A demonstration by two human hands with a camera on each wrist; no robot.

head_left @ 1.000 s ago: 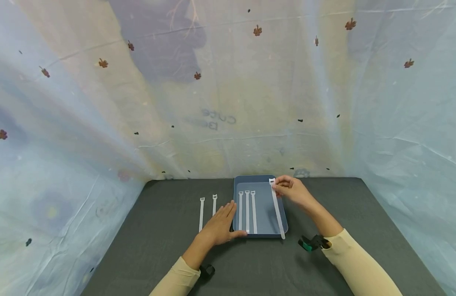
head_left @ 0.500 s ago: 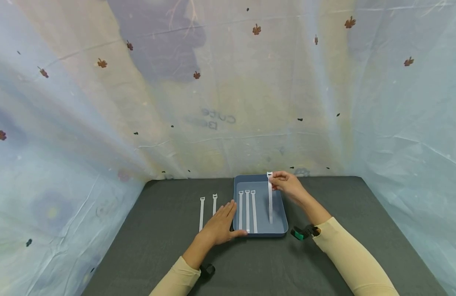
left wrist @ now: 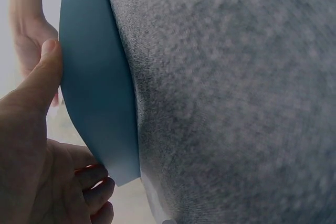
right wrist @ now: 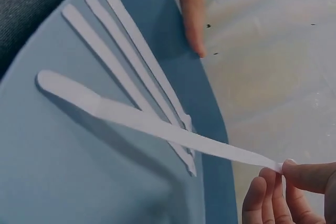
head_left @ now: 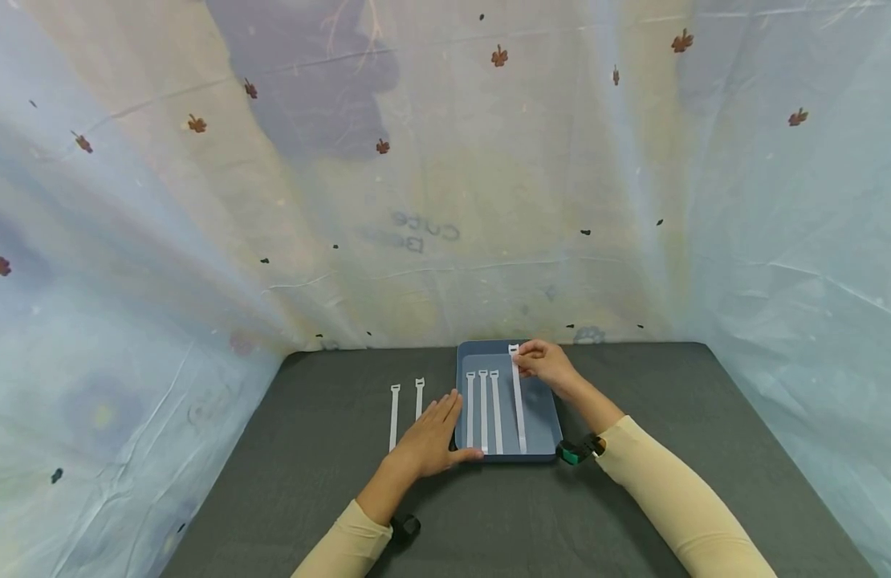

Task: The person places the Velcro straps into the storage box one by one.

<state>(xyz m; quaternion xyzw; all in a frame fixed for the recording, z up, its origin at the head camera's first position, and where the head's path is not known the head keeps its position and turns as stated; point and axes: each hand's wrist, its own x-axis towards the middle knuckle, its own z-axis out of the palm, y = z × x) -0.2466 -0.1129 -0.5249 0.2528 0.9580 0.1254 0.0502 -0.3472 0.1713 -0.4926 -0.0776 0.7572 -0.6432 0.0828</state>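
My right hand [head_left: 547, 363] pinches a white hook-and-loop cable tie [head_left: 518, 397] by its slotted head, above the right part of a blue tray [head_left: 543, 421]. In the right wrist view this held tie [right wrist: 157, 125] slants down, its rounded tail at or just above the tray floor. Three similar ties [head_left: 483, 413] lie side by side inside, left of the held one. My left hand [head_left: 425, 441] rests at the tray's near left corner with fingers extended; the left wrist view has its thumb [left wrist: 48, 59] at the rim of the tray wall [left wrist: 97, 77].
Two more white ties, an outer one [head_left: 394, 413] and an inner one [head_left: 420, 395], lie on the dark cloth-covered table [head_left: 330, 449] left of the tray; my left hand partly covers the inner one. A printed plastic sheet [head_left: 445, 305] rises behind the table.
My right hand has moved left with the cable tie, bringing it from over the tray's right edge to nearer the three ties. My left hand has stayed in place.
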